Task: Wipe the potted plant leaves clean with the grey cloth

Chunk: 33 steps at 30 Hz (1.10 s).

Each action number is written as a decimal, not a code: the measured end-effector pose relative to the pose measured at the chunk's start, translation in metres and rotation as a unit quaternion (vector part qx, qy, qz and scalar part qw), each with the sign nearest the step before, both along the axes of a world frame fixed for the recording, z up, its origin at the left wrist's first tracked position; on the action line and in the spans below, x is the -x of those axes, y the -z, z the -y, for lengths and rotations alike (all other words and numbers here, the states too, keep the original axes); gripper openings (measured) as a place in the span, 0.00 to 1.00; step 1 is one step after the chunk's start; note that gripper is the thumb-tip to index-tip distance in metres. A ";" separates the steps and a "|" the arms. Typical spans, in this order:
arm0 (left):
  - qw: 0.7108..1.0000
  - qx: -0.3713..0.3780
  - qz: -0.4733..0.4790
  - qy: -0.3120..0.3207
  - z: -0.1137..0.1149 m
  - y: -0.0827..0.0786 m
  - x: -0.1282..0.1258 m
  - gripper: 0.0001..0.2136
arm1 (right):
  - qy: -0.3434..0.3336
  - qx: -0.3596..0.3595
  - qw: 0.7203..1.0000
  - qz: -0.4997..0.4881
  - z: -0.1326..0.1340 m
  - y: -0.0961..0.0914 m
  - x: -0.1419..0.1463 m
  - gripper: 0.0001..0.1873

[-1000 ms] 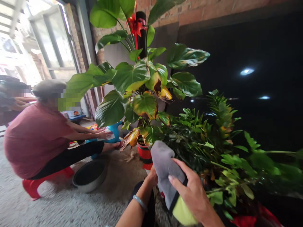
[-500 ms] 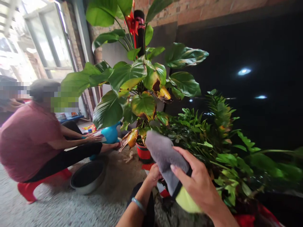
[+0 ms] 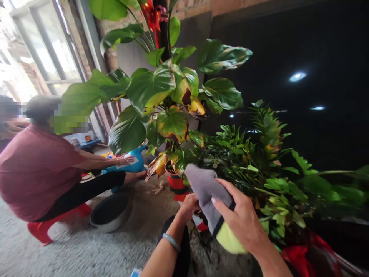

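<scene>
Near one red-black pot (image 3: 175,181): right hand (image 3: 241,216) gripping one grey-yellow cloth (image 3: 211,191); left hand (image 3: 189,206) just beside, cannot tell its grip.

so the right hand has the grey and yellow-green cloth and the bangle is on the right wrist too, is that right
Not quite: the bangle is on the left wrist, as the head view shows. The right hand does have the grey and yellow-green cloth.
</scene>
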<state>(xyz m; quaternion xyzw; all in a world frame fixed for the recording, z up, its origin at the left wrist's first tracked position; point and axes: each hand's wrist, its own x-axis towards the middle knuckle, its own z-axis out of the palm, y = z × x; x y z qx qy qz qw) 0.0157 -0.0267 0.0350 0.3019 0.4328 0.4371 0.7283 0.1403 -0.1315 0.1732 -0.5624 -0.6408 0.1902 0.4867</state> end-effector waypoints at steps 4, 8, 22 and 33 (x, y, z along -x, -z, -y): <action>1.000 -0.009 0.011 0.006 0.000 -0.003 0.000 0.06 | 0.036 0.078 0.996 0.007 -0.021 0.021 0.005 0.29; 1.000 -0.002 0.008 -0.018 -0.006 0.000 0.005 0.11 | 0.005 0.196 0.981 -0.001 0.011 0.055 -0.008 0.30; 1.000 -0.014 -0.009 0.000 -0.003 0.001 0.002 0.14 | 0.047 0.198 0.958 -0.200 0.010 0.050 -0.013 0.30; 1.000 -0.004 -0.023 -0.008 -0.004 0.003 0.003 0.15 | 0.237 0.087 0.926 -0.280 -0.017 0.025 -0.024 0.41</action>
